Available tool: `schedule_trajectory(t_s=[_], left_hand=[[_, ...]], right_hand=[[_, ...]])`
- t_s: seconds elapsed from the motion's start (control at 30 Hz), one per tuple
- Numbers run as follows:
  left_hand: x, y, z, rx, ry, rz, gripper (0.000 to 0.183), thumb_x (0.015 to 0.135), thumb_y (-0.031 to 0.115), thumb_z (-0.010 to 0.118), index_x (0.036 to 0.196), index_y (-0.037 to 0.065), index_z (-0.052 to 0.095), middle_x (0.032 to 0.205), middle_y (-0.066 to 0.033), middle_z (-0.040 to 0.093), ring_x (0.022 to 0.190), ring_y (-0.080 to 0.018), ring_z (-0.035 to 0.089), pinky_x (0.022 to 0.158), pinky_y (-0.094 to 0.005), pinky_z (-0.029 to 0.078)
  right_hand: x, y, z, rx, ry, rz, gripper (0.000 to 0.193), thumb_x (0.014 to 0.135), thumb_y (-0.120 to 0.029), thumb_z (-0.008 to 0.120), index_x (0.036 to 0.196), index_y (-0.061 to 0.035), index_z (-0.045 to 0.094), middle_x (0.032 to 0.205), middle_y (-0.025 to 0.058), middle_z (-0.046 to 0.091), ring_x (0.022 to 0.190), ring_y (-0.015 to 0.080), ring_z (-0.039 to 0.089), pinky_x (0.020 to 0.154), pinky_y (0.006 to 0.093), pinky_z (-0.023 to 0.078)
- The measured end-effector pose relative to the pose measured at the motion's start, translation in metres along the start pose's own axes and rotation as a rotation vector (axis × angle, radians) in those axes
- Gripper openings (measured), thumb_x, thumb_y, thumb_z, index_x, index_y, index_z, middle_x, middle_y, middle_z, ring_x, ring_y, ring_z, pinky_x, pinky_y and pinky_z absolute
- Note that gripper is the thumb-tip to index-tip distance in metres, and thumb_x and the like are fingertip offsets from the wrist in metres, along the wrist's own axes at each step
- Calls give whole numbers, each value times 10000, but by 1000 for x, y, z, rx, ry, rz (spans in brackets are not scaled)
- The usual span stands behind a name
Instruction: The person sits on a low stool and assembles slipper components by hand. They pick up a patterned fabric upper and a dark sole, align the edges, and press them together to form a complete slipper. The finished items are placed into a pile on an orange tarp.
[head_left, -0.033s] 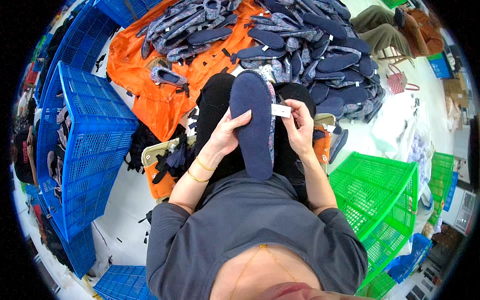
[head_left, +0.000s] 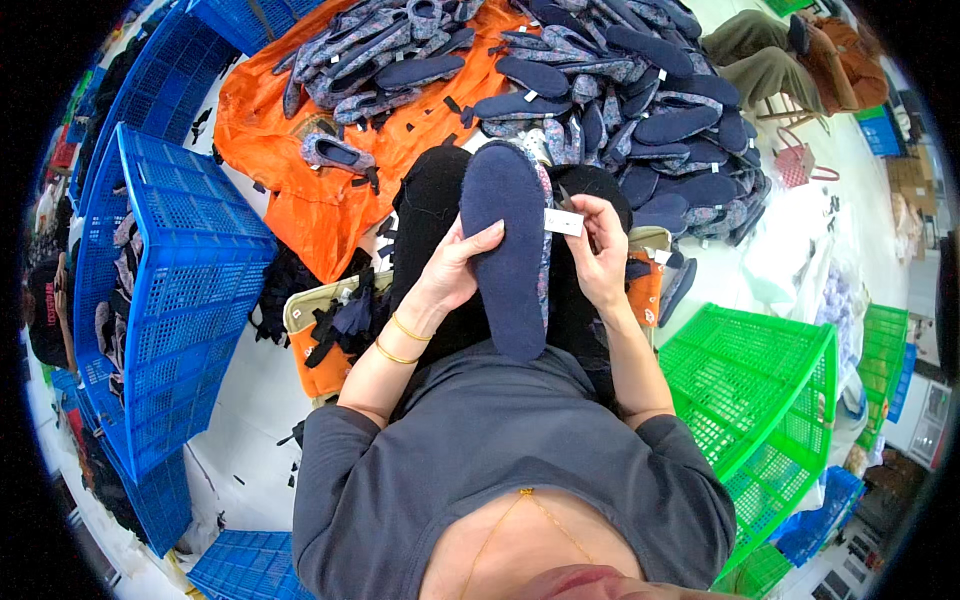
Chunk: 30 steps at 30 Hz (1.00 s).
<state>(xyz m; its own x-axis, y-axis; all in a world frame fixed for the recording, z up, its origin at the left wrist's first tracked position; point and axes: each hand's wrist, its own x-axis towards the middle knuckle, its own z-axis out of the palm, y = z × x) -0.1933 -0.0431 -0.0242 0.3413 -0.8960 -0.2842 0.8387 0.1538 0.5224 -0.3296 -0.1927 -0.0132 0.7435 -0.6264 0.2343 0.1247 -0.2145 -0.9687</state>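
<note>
Dark navy felt slipper [head_left: 510, 250], sole turned up, lies along the lap of a seated person in black trousers. Left hand [head_left: 455, 270] cups its edge with fingers spread over the sole; right hand [head_left: 600, 255] pinches a small white paper tag [head_left: 563, 222] at the slipper's other edge. Judging by its look, the slipper is light, soft and floppy, best gripped by the sole's rim. Beyond the knees, a heap of matching navy and patterned slippers [head_left: 640, 110] spreads over an orange plastic sheet [head_left: 300, 190]. Tall blue plastic crate [head_left: 190, 290] on the left shows dark items through its mesh; green plastic crate [head_left: 760, 400] on the right appears empty.
</note>
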Motion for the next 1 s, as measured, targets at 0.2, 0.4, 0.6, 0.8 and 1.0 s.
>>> schedule_trajectory(t_s=[0.2,0.4,0.6,0.8,1.0], left_hand=[[0,0,4,18,-9,-7,497,880,119,668,1322,76,444,1171,-49,594,1048,-149,593,916,-327,495],[3,1,6,40,1,-29,498,877,125,672,1320,76,451,1158,-50,600,1043,-147,594,911,-325,496],[4,4,14,57,8,-22,506,869,136,685,1313,55,457,1154,-61,604,1031,-151,600,906,-324,498],[6,6,42,752,135,337,518,828,128,741,1268,-12,505,1158,-74,614,1033,-144,591,894,-303,492],[18,3,65,1187,115,516,587,815,226,753,1277,-43,511,1132,-131,642,1013,-155,610,895,-298,482]], right_hand=[[13,-8,2,25,-36,21,209,914,-30,599,1110,16,543,969,29,608,851,74,584,784,213,468],[20,-1,-2,114,-13,68,205,900,-52,635,1079,17,564,928,36,637,813,66,592,749,213,479],[20,2,-7,85,-24,81,130,915,-42,608,1027,20,584,899,19,638,823,57,593,757,211,478],[31,-7,-21,574,164,258,259,988,-305,532,1074,-62,557,730,-50,477,523,-15,354,405,139,232],[37,-8,-26,149,278,240,222,891,-226,697,1005,-52,619,714,-87,487,587,10,428,522,156,333]])
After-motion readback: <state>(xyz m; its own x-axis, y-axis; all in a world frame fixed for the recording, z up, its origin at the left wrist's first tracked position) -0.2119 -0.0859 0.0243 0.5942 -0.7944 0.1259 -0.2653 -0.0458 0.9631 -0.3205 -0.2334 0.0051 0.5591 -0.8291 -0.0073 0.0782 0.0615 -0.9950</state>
